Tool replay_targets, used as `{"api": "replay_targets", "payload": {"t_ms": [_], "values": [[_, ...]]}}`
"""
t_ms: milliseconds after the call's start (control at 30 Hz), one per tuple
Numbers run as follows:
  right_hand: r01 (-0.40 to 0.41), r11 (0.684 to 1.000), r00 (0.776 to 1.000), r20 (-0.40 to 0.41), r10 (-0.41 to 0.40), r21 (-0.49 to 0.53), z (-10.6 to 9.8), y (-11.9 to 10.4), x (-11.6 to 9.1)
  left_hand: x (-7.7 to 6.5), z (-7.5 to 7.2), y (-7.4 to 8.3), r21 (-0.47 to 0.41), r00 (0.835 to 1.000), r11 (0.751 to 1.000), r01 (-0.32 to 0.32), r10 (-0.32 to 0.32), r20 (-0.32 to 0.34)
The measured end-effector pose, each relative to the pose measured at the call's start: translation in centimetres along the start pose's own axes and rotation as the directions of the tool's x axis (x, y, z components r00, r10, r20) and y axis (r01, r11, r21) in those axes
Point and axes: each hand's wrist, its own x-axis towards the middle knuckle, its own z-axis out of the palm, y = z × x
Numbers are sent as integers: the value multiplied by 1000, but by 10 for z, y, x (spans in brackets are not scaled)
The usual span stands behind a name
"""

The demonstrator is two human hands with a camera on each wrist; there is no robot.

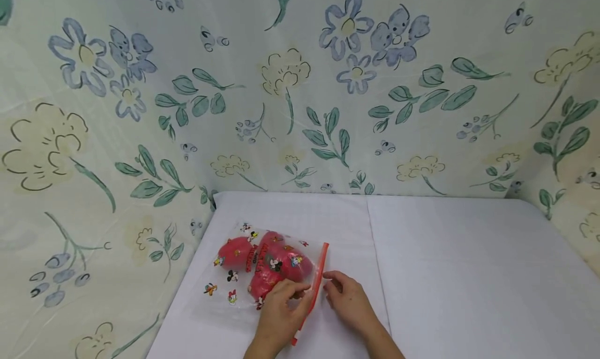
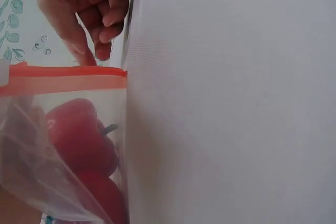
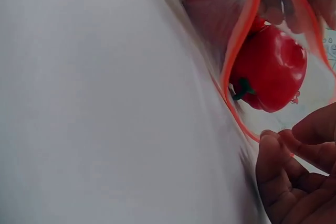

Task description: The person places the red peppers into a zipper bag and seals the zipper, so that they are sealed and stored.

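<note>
A clear zip bag [image 1: 220,307] printed with cartoon figures lies on the white table, a red strip [image 1: 321,268] along its mouth. Inside are several red bell peppers [image 1: 236,252], one with a green stem, as the right wrist view shows. That view also has the bag's mouth parted, its two red lips apart. My left hand [image 1: 283,309] holds the bag just beside the strip, thumb and forefinger at the lip. On the strip's other side, my right hand [image 1: 349,299] has curled fingers, its fingertips pinching at the red edge.
The white cloth-covered table [image 1: 450,265] stretches away to the right, a crease running down it. A flower-patterned curtain [image 1: 290,88] hangs behind the table and along its sides.
</note>
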Motion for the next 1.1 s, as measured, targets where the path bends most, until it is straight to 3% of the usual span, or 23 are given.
{"api": "replay_targets", "payload": {"t_ms": [167,233,333,467,567,633,733,867,967,1100], "values": [[-65,996,992,111,59,55,-10,0,-17,0,-3,-3,122,997,993,1,-11,79],[-105,989,976,201,82,105,-10,0,-26,0,-4,-4,124,997,992,-11,2,76],[-176,967,935,338,105,186,-5,-1,-40,0,-5,-4,72,1000,997,-26,25,18],[-303,891,884,450,130,337,13,-4,-54,-1,-7,-1,3,998,1000,-28,28,-55],[-346,820,883,454,120,456,30,-5,-60,-3,-10,2,-9,998,1000,-11,11,-56],[-332,792,899,427,100,513,38,-5,-62,-6,-15,3,8,999,1000,14,-13,-30],[-300,778,921,379,87,552,43,-5,-62,-12,-26,3,66,998,997,40,-44,50],[-313,762,918,387,89,567,40,-3,-60,-21,-44,1,93,978,995,28,-47,204],[-332,756,898,434,71,564,37,-3,-59,-30,-53,-5,31,957,999,-11,2,291],[-311,773,893,449,39,552,32,-2,-58,-41,-54,-15,25,936,987,-161,144,322]]}}
